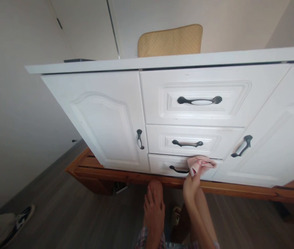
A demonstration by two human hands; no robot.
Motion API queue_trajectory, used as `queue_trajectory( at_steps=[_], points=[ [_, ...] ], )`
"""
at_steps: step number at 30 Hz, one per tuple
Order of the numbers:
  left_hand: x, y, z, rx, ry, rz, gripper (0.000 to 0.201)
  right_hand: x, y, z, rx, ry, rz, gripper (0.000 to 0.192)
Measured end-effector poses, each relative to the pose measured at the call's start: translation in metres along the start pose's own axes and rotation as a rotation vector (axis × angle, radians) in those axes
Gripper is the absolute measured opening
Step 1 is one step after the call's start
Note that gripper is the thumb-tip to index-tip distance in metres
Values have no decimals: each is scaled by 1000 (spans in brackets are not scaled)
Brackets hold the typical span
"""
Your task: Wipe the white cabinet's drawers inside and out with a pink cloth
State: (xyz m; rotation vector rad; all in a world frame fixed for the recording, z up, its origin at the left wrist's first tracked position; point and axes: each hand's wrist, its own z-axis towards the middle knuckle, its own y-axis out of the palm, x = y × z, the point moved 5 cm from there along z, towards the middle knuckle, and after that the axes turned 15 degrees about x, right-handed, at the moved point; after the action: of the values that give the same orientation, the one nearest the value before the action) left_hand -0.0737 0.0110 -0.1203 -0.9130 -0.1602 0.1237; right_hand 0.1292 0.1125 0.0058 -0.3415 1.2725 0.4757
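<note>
The right hand (191, 183) is pinching a bunched pink cloth (201, 164) against the bottom drawer (162, 165) of the white cabinet (105, 117), just right of that drawer's black handle (178, 170). The left hand (154, 204) is hanging flat below the cabinet, fingers together, holding nothing. Upper drawers look clean; wiping seems near its end.

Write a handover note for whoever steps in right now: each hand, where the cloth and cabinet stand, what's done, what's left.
Right hand: closed on a pink cloth, pressing it against the front of the bottom drawer, just right of its black handle.
Left hand: not in view; only a bare knee shows below.
White cabinet: both doors and all three drawers are shut; it sits on a wooden base.
Done: cannot tell from this view which fronts were wiped already.
Left: likely the rest of the bottom drawer front around its handle; check the other fronts by eye.
Nearby: another person's shoe at lower left.
</note>
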Motion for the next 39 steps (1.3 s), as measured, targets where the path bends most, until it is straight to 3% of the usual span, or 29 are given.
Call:
queue_trajectory(
  at_steps=[3, 6, 10, 16, 22, 26, 31, 35, 39],
  points=[
    [1, 3, 1, 9, -15, -10, 78, -15, 55, -54, -73, -346, -109, 82],
    [-1, 4, -1, 7, -36, -49, 88, -13, 87, -89, -132, -524, -101, 83],
    [-1, -2, 2, -7, -60, -68, 97, -5, 94, -97, -144, -584, -94, 82],
    [3, -4, 5, -51, -70, -48, 92, 7, 98, -112, -237, -645, -213, 74],
    [-2, -1, 3, -79, -53, -56, 85, 29, 114, -148, -560, -1024, -272, 81],
    [-1, -7, 6, -32, -26, -41, 83, 60, 101, -132, -655, -1173, -342, 69],
    [1, -6, 5, -24, -7, 6, 77, 89, 63, -104, -728, -1192, -412, 63],
    [1, -3, 2, -14, -7, 1, 74, 91, 22, -80, -618, -1034, -471, 68],
    [2, -4, 3, -3, -21, 7, 72, 85, -19, -38, -517, -666, -416, 72]
  ],
)
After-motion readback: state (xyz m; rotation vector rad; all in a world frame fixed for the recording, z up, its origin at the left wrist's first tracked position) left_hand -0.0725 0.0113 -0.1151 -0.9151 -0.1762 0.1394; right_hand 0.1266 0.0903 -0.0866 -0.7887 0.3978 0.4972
